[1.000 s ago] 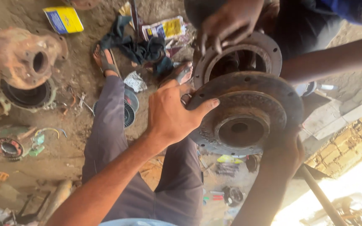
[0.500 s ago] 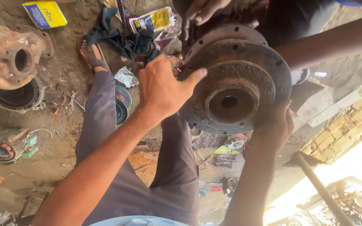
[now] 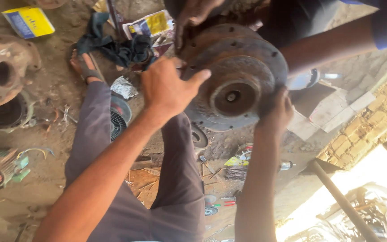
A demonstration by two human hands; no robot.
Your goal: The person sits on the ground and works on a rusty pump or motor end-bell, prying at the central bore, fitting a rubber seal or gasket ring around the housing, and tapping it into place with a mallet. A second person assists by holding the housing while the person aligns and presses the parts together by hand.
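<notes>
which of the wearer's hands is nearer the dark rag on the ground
Left. The left hand grips the rusty hub's near edge, close beside the dark rag; the right hand holds the hub's far side.

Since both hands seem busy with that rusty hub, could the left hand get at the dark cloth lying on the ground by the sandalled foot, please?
Probably yes, once freed. The left hand grips the rusty hub; the dark cloth lies just beyond it, nothing between.
</notes>
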